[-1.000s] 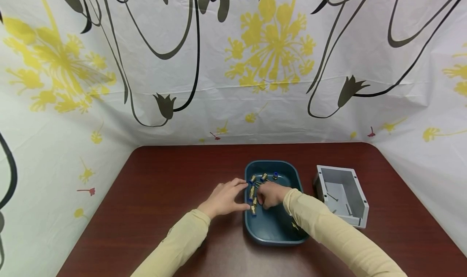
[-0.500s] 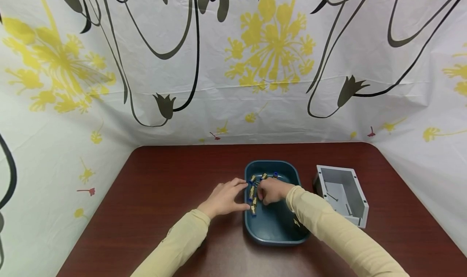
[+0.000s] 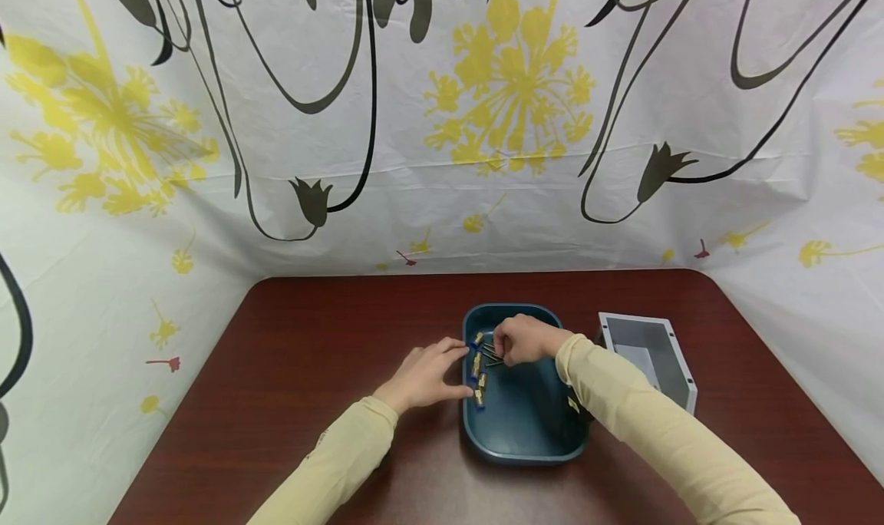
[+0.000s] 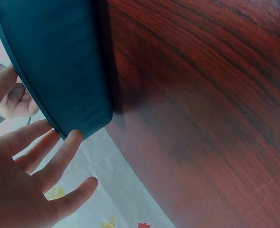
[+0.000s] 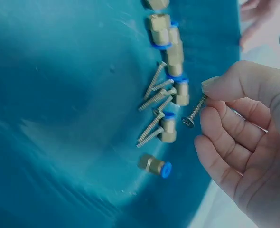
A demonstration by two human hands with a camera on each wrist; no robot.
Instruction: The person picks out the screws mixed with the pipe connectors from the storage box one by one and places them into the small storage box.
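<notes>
In the right wrist view my right hand (image 5: 247, 128) pinches a screw (image 5: 195, 112) between thumb and index finger, its head pointing down. In the head view that hand (image 3: 528, 338) is over the far part of a teal tray (image 3: 528, 425). Below it in the tray lie several loose screws (image 5: 150, 129) and several brass fittings with blue collars (image 5: 152, 165), gathered along the tray's left side. My left hand (image 3: 424, 373) spreads its fingers at the tray's left rim. The left wrist view shows those fingertips touching the rim and outer wall (image 4: 54, 57).
A grey box (image 3: 638, 337) stands to the right of the tray, partly hidden by the right sleeve (image 3: 663, 433). Both rest on a dark red-brown wooden table (image 3: 331, 333). A patterned white cloth (image 3: 394, 126) hangs behind.
The right hand has come up and slightly right, away from the pile of screws and fittings. The right forearm covers more of the grey box. The left hand has stayed put.
</notes>
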